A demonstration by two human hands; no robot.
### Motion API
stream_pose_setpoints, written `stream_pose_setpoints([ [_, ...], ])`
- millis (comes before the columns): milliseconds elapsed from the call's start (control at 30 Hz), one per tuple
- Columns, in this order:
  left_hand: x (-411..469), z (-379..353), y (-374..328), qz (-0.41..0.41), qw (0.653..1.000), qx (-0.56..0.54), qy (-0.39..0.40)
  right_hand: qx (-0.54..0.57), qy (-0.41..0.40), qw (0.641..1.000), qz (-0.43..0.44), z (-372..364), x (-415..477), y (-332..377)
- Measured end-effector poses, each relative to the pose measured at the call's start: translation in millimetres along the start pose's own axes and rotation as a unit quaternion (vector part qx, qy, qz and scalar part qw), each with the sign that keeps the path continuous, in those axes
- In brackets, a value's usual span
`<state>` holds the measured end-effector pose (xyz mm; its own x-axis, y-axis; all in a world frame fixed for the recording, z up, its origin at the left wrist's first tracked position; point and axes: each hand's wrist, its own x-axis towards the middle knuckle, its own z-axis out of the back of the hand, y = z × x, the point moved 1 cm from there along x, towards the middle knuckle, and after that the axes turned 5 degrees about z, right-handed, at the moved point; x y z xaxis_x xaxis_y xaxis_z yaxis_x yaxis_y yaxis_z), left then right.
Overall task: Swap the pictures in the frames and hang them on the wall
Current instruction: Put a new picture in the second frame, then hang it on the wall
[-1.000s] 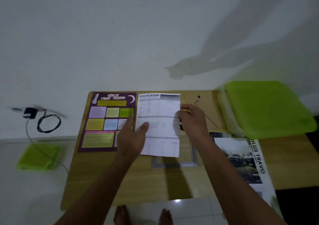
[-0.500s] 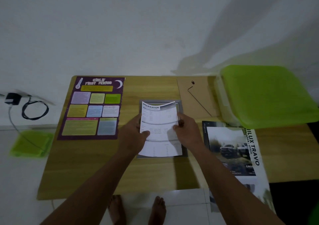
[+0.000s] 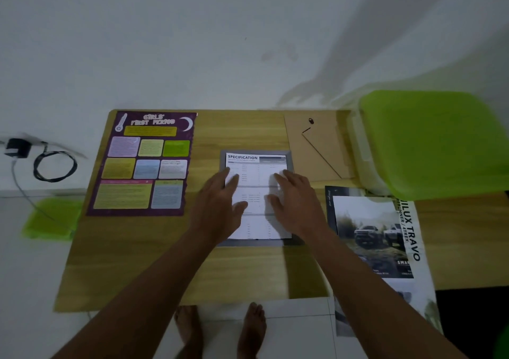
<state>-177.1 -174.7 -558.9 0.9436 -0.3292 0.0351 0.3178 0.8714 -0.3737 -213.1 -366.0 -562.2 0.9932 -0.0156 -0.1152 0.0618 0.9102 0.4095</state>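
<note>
White sheet (image 3: 257, 193) in grey frame (image 3: 248, 243), under left hand (image 3: 217, 209) and right hand (image 3: 298, 207) fingers (image 3: 278, 179)

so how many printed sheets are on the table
3: purple paper poster at left; white specification sheet on the grey frame, centre; glossy truck brochure at right, overhanging the edge. More may hide underneath.

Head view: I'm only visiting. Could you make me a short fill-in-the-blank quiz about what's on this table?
1. The left hand and right hand press flat on a white sheet headed ______.
2. The frame under the sheet is ______ in colour.
3. The purple poster lies to the ______ of the frame.
4. The backing board lies beside a lid coloured ______.

Missing words: SPECIFICATION; grey; left; green.
</note>
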Motion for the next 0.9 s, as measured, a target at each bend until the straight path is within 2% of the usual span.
stream_pose_setpoints([
  [167,1,-1,6,-0.03,0.991,0.065,0.115,-0.048,0.044,0.997,0.044,-9,0,-14],
  [633,1,-2,10,-0.027,0.992,0.03,0.117,-0.039,0.049,0.996,0.068,-8,1,-19],
  [900,3,-1,13,-0.05,0.985,0.089,0.137,-0.034,0.055,0.996,0.065,-5,2,-17],
])
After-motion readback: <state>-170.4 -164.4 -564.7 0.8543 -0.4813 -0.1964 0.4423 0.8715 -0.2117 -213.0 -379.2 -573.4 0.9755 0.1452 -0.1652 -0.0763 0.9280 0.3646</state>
